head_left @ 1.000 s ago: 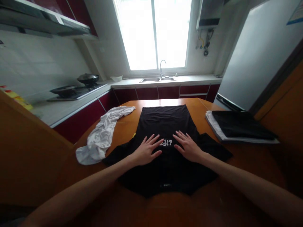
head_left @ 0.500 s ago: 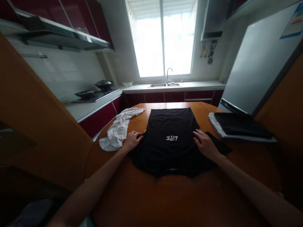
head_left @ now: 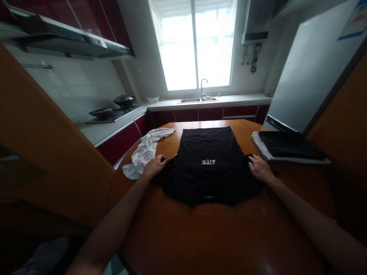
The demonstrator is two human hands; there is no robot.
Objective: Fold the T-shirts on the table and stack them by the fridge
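A black T-shirt lies spread on the wooden table, its collar toward me and its white lettering upside down from my side. My left hand is closed on the edge of the sleeve at the left. At the other side, my right hand has its fingers bent onto the right sleeve and pinches its cloth. A crumpled white garment lies just beyond my left hand.
Folded black and white clothes lie in a stack on the right of the table. Behind stand a counter with a sink, a stove with pans on the left, and a fridge at the right.
My right hand has moved outward to the right, off the shirt's body and onto its sleeve. My left hand has shifted slightly left with the left sleeve. The view has tilted a little.
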